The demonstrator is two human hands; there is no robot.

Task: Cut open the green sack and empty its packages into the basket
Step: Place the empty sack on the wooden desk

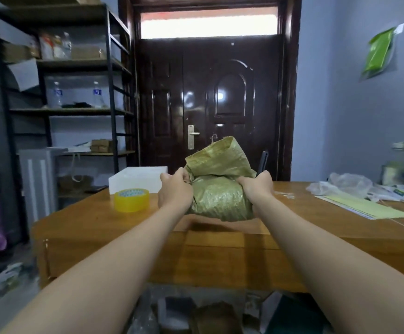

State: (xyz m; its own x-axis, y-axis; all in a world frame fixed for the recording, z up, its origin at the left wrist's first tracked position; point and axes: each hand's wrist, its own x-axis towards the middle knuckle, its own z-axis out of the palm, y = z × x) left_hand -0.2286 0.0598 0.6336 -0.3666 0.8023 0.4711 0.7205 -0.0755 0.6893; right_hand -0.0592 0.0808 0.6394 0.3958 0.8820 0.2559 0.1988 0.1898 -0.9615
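A bulging green woven sack (220, 191) rests on the wooden table (99, 222), its folded top flap sticking up with a bit of string at the tip. My left hand (175, 189) grips the sack's left side near the gathered neck. My right hand (256, 186) grips its right side. Both arms are stretched straight out over the table. No cutting tool is visible in either hand. At the bottom edge of the view, below the table's front, lies a blurred container (215, 314) with wrapped items in it.
A roll of yellow tape (131, 200) and a white box (137, 179) sit left of the sack. Papers (362, 206) and plastic bags (345, 184) lie on the table's right. A metal shelf (61, 92) stands at left, a dark door (208, 104) behind.
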